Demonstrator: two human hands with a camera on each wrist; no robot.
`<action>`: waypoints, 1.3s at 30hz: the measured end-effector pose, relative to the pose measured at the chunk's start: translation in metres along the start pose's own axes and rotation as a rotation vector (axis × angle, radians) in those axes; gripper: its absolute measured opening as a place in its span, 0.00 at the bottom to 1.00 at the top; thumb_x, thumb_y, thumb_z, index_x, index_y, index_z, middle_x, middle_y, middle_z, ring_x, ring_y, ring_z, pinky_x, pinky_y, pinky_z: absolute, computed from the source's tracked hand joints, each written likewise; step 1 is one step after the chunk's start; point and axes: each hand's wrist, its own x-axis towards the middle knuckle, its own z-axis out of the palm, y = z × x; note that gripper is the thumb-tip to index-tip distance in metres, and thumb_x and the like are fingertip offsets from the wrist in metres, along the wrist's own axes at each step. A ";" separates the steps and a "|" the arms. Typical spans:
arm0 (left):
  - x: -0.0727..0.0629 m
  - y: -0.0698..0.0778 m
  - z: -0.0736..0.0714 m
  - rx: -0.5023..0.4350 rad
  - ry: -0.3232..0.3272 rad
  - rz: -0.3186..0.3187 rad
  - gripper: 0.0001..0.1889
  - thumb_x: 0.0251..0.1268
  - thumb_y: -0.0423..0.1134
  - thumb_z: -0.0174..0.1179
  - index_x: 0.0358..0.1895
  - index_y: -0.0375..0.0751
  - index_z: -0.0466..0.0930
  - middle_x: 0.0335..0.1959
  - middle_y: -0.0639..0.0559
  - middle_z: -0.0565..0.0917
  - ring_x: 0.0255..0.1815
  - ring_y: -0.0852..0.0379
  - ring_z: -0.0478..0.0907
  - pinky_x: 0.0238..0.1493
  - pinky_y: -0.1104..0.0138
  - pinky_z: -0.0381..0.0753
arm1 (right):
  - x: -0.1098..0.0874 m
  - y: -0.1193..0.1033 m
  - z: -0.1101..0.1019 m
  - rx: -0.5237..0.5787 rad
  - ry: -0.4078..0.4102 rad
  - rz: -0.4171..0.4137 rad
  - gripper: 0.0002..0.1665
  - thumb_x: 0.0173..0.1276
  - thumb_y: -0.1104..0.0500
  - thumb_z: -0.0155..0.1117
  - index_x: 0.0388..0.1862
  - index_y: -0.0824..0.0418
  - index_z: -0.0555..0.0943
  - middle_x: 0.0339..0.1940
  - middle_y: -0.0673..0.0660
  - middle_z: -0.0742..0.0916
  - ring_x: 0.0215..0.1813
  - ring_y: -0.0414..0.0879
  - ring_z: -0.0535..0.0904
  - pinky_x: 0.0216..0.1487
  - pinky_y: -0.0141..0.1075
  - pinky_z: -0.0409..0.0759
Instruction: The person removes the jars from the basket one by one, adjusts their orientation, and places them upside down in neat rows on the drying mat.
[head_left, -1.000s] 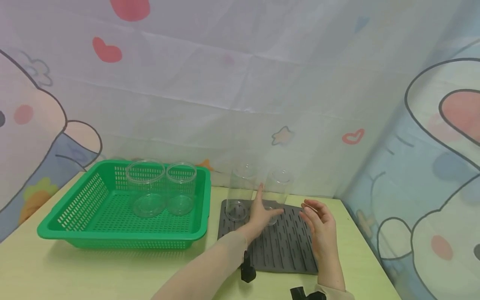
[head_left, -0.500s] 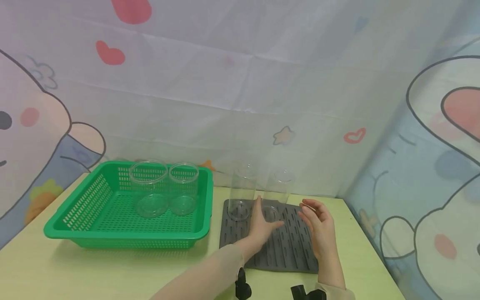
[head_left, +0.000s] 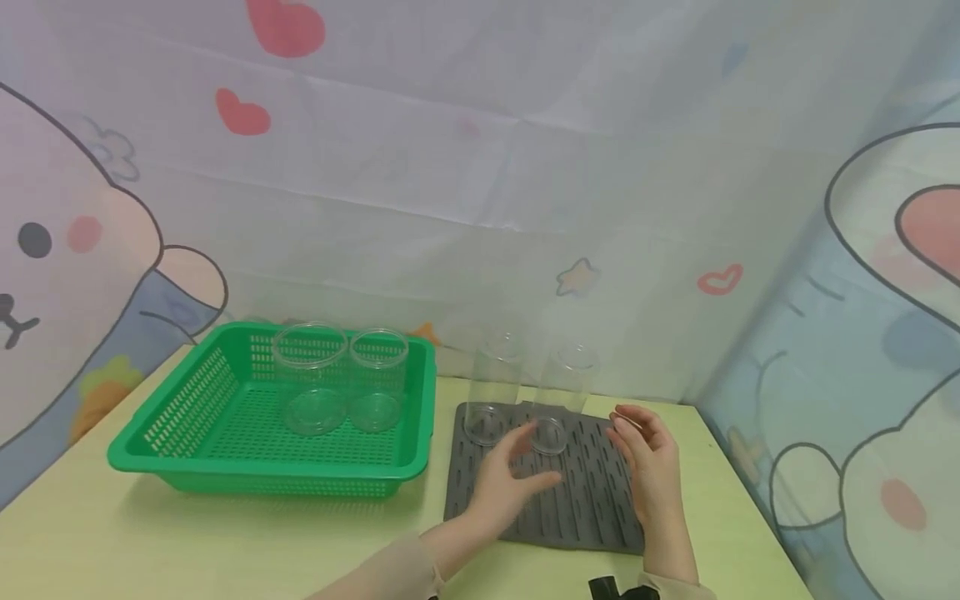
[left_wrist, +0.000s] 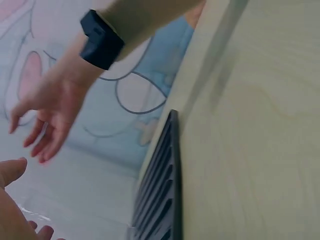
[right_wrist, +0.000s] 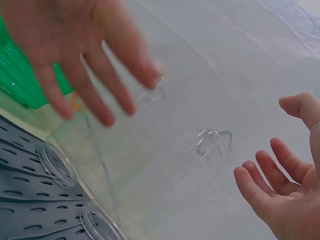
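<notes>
Two tall clear cups stand upright side by side on the dark grey ridged mat [head_left: 581, 500]: a left cup [head_left: 493, 383] and a right cup [head_left: 564, 383]. In front of them hovers my left hand [head_left: 504, 475], thumb and fingers spread with nothing between them. To the right of the cups my right hand [head_left: 651, 454] is raised over the mat's edge, its fingers loosely bent around nothing. Both hands look empty in the right wrist view too, where the bases of the cups show on the mat [right_wrist: 30, 185].
A green plastic basket [head_left: 270, 479] stands on the left of the pale table [head_left: 247, 550]. Inside it are a wide clear cup [head_left: 311, 383] and a narrower clear cup [head_left: 377, 383]. A printed cloth [head_left: 420, 167] hangs behind the table.
My left hand has drawn back from between the two tall cups toward the front of the mat. The right hand has barely moved. The head view has shifted slightly.
</notes>
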 end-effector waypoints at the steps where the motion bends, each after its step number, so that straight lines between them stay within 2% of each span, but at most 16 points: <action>1: -0.004 0.003 -0.005 -0.010 -0.005 0.012 0.38 0.59 0.43 0.70 0.72 0.46 0.64 0.71 0.44 0.69 0.71 0.41 0.65 0.69 0.42 0.64 | 0.000 0.000 0.000 -0.002 -0.003 0.000 0.07 0.73 0.67 0.56 0.48 0.63 0.76 0.44 0.45 0.82 0.50 0.36 0.81 0.52 0.27 0.81; 5: -0.017 0.016 -0.023 -0.032 -0.006 0.058 0.34 0.60 0.43 0.69 0.69 0.44 0.68 0.68 0.45 0.72 0.69 0.43 0.68 0.67 0.44 0.68 | -0.001 0.002 -0.001 -0.008 -0.015 0.000 0.07 0.73 0.67 0.56 0.48 0.61 0.76 0.44 0.44 0.82 0.49 0.35 0.81 0.52 0.26 0.81; 8: -0.024 0.023 -0.038 -0.038 0.025 0.097 0.32 0.61 0.43 0.68 0.68 0.44 0.69 0.67 0.46 0.74 0.67 0.44 0.70 0.66 0.47 0.69 | 0.000 0.003 0.000 -0.020 -0.023 0.000 0.07 0.73 0.67 0.56 0.48 0.61 0.76 0.44 0.44 0.83 0.50 0.35 0.81 0.52 0.26 0.81; 12: -0.032 0.030 -0.057 -0.033 0.124 0.164 0.29 0.59 0.41 0.69 0.65 0.43 0.73 0.62 0.46 0.78 0.63 0.45 0.73 0.62 0.53 0.72 | 0.000 0.004 0.001 -0.039 -0.025 0.012 0.08 0.73 0.66 0.56 0.50 0.62 0.75 0.44 0.43 0.82 0.50 0.35 0.81 0.52 0.26 0.81; 15: -0.036 0.037 -0.073 -0.019 0.212 0.190 0.26 0.57 0.36 0.70 0.61 0.42 0.76 0.57 0.47 0.81 0.59 0.47 0.76 0.58 0.58 0.74 | 0.000 0.004 0.001 -0.045 -0.021 0.022 0.09 0.73 0.65 0.57 0.50 0.62 0.74 0.45 0.43 0.82 0.50 0.35 0.80 0.52 0.25 0.81; 20: -0.039 0.051 -0.105 0.024 0.311 0.190 0.22 0.56 0.32 0.70 0.56 0.41 0.77 0.53 0.49 0.83 0.54 0.59 0.79 0.57 0.64 0.75 | 0.001 0.004 -0.001 -0.055 -0.017 0.025 0.10 0.73 0.65 0.56 0.52 0.64 0.73 0.45 0.43 0.81 0.50 0.35 0.80 0.51 0.25 0.81; 23: -0.038 0.058 -0.128 0.061 0.361 0.200 0.21 0.58 0.34 0.70 0.55 0.41 0.76 0.50 0.54 0.83 0.51 0.66 0.79 0.56 0.68 0.75 | 0.002 0.004 -0.002 -0.067 -0.012 0.037 0.11 0.74 0.64 0.57 0.52 0.64 0.73 0.45 0.43 0.81 0.50 0.34 0.80 0.52 0.25 0.81; 27: -0.036 0.064 -0.160 0.058 0.453 0.222 0.20 0.60 0.35 0.69 0.54 0.38 0.75 0.45 0.65 0.82 0.50 0.67 0.77 0.52 0.74 0.75 | 0.003 0.006 -0.005 -0.071 0.003 0.062 0.11 0.74 0.62 0.57 0.52 0.64 0.73 0.45 0.44 0.80 0.50 0.33 0.79 0.52 0.25 0.81; 32: -0.034 0.069 -0.198 0.013 0.598 0.236 0.18 0.62 0.33 0.66 0.54 0.42 0.74 0.45 0.66 0.80 0.52 0.64 0.75 0.50 0.74 0.73 | 0.005 0.011 -0.010 -0.051 0.014 0.091 0.12 0.74 0.62 0.57 0.52 0.63 0.72 0.46 0.46 0.80 0.49 0.34 0.80 0.51 0.25 0.81; 36: -0.029 0.068 -0.221 0.008 0.665 0.199 0.19 0.62 0.34 0.67 0.54 0.50 0.73 0.49 0.65 0.78 0.55 0.64 0.73 0.49 0.77 0.74 | 0.007 0.016 -0.019 -0.047 0.021 0.102 0.13 0.74 0.61 0.57 0.54 0.60 0.72 0.47 0.45 0.79 0.50 0.33 0.80 0.52 0.24 0.80; 39: -0.024 0.066 -0.234 0.022 0.681 0.137 0.23 0.62 0.38 0.67 0.59 0.51 0.70 0.53 0.66 0.75 0.58 0.64 0.70 0.52 0.77 0.74 | 0.008 0.019 -0.027 -0.040 0.031 0.100 0.12 0.74 0.60 0.58 0.54 0.57 0.72 0.47 0.44 0.79 0.50 0.32 0.80 0.52 0.25 0.80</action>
